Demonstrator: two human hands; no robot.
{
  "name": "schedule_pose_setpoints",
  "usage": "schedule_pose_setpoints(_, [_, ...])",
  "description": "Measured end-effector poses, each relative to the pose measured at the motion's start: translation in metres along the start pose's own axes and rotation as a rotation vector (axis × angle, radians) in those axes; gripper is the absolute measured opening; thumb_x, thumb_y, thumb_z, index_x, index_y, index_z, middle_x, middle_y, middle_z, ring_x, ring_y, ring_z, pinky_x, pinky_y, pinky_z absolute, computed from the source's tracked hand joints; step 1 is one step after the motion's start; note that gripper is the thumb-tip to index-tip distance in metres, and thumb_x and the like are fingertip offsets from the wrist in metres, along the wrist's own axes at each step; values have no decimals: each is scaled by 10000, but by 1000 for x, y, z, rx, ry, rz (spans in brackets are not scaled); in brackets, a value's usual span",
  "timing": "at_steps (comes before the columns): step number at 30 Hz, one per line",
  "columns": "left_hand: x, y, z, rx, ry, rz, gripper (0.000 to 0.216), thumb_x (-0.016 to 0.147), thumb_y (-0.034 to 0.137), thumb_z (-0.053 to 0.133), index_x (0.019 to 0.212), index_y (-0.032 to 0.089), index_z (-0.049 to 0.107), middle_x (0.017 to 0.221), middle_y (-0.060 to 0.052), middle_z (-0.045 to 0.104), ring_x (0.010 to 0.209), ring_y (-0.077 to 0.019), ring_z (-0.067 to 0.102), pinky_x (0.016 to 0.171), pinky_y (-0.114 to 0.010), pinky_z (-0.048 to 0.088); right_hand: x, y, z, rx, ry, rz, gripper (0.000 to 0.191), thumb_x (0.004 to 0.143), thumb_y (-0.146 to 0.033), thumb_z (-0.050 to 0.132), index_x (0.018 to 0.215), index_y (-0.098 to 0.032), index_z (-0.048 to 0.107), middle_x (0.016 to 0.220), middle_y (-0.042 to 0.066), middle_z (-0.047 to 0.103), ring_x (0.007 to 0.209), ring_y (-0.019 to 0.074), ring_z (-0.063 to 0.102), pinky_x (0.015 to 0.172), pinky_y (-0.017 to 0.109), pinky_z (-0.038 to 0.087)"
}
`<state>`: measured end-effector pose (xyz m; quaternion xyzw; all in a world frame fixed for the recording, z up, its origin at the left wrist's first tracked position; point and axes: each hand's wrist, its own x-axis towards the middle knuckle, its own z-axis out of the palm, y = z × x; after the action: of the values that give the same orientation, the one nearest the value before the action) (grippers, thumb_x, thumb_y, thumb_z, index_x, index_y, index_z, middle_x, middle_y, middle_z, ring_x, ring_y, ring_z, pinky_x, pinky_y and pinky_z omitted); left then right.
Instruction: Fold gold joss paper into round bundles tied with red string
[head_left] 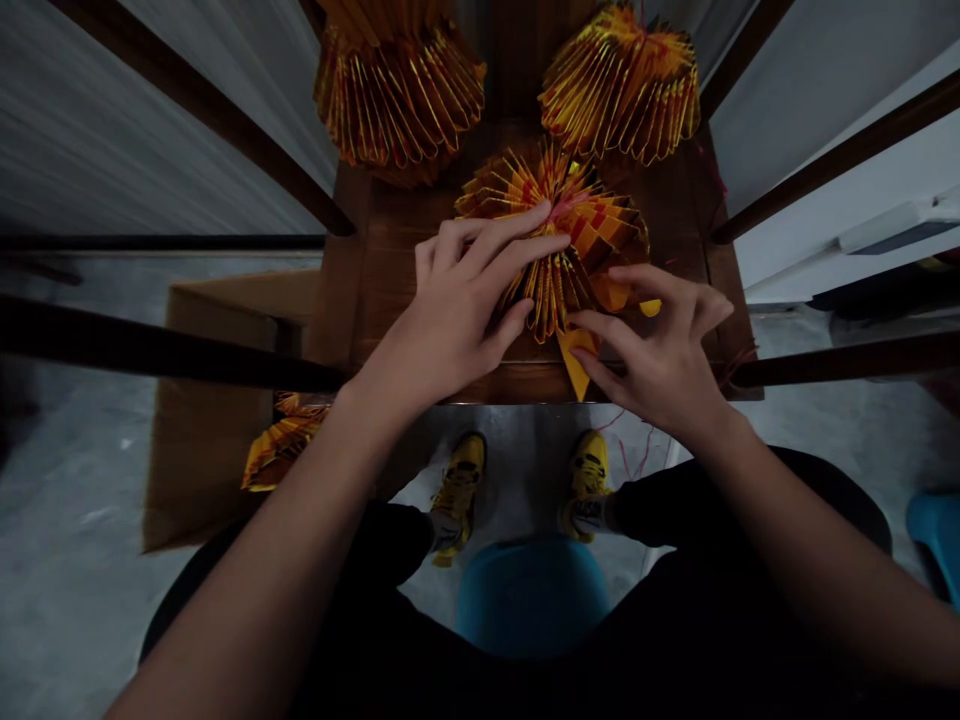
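Note:
A half-built fan of folded yellow, gold and red paper (pixel 577 215) lies on a small dark wooden stool (pixel 390 270). My left hand (pixel 465 300) rests flat on the fan's left side with fingers stretched out, pressing it down. My right hand (pixel 660 345) pinches a yellow folded paper piece (pixel 576 365) at the fan's lower edge between thumb and forefinger. The other fingers are spread.
Two finished paper fan bundles (pixel 397 85) (pixel 622 80) stand at the stool's far side. A cardboard box (pixel 217 420) with more folded paper (pixel 281 445) sits on the floor to the left. Dark wooden rails (pixel 150 345) cross on both sides. A blue seat (pixel 529 595) is below me.

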<state>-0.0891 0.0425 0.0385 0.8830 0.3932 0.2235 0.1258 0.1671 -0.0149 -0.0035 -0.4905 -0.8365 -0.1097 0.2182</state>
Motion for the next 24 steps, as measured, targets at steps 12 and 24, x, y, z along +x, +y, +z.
schedule_pose_setpoints(12, [1, 2, 1, 14, -6, 8, 550, 1102, 288, 556, 1646, 317, 479, 1759, -38, 433, 1470, -362, 442, 1212, -538, 338, -5, 0, -11, 97, -53, -94, 178, 920, -398, 733, 999, -253, 799, 1700, 78, 439, 1420, 408, 452, 1146, 599, 375])
schedule_pose_setpoints(24, [0, -1, 5, 64, -9, 53, 624, 1111, 219, 507, 1704, 373, 386, 1810, -6, 345, 1462, -360, 455, 1176, -515, 350, -1, -15, 6, 145, 126, 285, 253, 1023, -402, 674, 1230, -276, 743, 1518, 114, 640, 1344, 370, 547, 1105, 560, 414])
